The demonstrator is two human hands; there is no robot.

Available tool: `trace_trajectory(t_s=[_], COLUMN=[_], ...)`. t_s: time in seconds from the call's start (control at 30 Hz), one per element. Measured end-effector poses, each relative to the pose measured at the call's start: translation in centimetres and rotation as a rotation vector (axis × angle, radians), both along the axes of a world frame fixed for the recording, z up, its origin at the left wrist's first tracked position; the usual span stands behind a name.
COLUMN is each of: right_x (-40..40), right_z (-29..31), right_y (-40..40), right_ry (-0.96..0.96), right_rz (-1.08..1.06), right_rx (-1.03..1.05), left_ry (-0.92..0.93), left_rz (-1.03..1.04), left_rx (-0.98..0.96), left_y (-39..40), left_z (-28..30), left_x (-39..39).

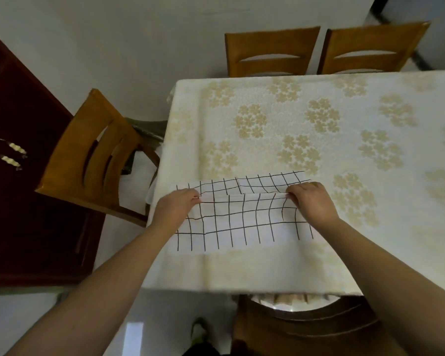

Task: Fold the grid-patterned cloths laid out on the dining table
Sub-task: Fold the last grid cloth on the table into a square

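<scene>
Head-worn wide view, steeply downward, close over dining table (319,265)

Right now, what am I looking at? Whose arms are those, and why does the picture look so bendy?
Those arms belong to a person, not a machine. A small camera sits on the person's head and looks down, so you see what they see. Its wide lens bends the edges of the picture.

The left hand and the right hand each pinch the top edge of a white grid-patterned cloth. Each grip is at one end of that edge. The cloth lies on a dining table covered with a cream flowered tablecloth. It looks partly folded already, with another layer showing behind the hands.

Wooden chairs stand around the table, and a dark red cabinet is on the left.
</scene>
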State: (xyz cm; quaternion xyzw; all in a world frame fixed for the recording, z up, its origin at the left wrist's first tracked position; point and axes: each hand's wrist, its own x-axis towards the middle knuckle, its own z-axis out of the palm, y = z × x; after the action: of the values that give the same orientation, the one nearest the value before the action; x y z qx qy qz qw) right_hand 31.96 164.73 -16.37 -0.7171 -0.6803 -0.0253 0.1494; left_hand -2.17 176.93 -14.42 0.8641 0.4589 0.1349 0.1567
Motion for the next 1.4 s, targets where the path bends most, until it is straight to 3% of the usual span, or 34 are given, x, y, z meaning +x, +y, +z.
trace_trajectory(t_s=[0.27,0.53,0.93,1.4], right_x=[-2.2,-3.7,-5.8,-7.0], right_z=[2.8,5.1,6.5,7.2], right_y=[-3.7,-5.6,-7.1,-7.7], right_ry=[-0.112,-0.192,0.002,0.292], right_rz=[-0.08,-0.161,-0.14,-0.47], right_rx=[-0.016,-0.014,-0.094,-0.092], left_ry=[0.139,0.126,0.083,0.07], left_rz=[-0.045,-0.045,-0.036,-0.056], left_rx=[0.005,0.101,0.124,0.154], left_y=[0.6,2.0,2.5,3.4], left_z=[2.9,5.8,7.1,6.3], left_x=[-3.4,-6.9,-9.4,-10.5])
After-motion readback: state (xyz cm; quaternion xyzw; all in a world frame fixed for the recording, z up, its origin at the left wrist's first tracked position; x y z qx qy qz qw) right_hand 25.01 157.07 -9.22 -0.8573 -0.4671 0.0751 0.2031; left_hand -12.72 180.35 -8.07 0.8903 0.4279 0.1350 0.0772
